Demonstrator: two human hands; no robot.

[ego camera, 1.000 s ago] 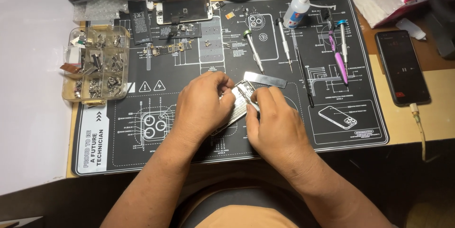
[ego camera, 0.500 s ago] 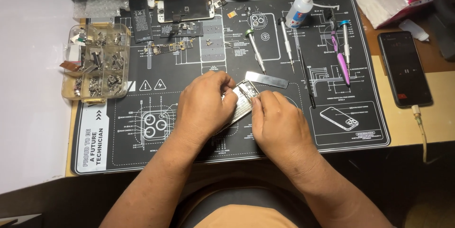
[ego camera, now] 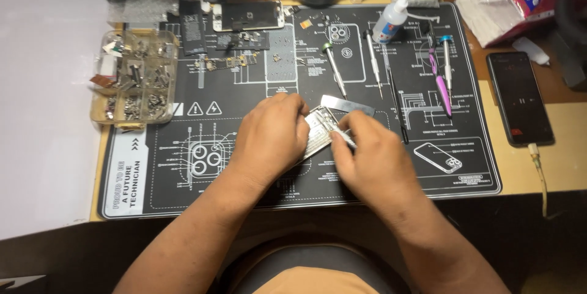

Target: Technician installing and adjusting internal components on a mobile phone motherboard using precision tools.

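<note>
**Two hands on an opened phone**

The grip of the left hand (ego camera: 272,138) is curled over the opened phone (ego camera: 319,130), fingers pressed down on its left part and holding it against the mat. The right hand (ego camera: 370,159) meets it from the other side, its fingertips (ego camera: 340,137) pinched together at the phone's right edge; whether a small tool sits between them cannot be told.

The phone lies near the middle of the black work mat (ego camera: 244,165), which covers most of the bench (ego camera: 562,165). A dark phone (ego camera: 520,98) on a cable rests on the bare bench to the right, well apart. A clear parts tray (ego camera: 131,77) stands at the mat's left edge. A thin metal strip (ego camera: 348,105) lies just behind the hands. Screwdrivers (ego camera: 334,68) and a purple tool (ego camera: 440,83) lie farther back, beside a small white bottle (ego camera: 390,20).
</note>
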